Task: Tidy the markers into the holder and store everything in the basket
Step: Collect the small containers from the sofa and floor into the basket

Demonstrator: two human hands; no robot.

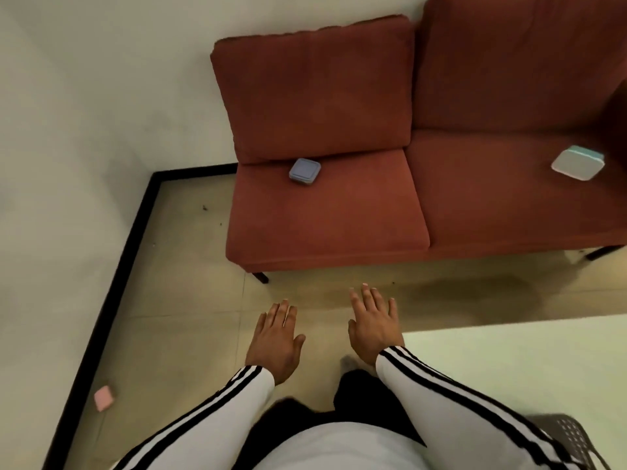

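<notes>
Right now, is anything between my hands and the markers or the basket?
Cannot say: no markers, holder or basket are in view. Both hands, left and right, hover open and empty over bare floor before the sofa.

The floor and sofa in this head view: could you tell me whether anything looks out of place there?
Yes. A small pink block lies on the floor against the black baseboard, away from everything else. Two lidded boxes sit loose on the red sofa: a blue one and a tilted white-and-teal one. Both hands are empty.

Open floor (190, 320) lies ahead of both hands; the red sofa (325, 212) blocks beyond, the desk (509, 361) crowds the right.
</notes>
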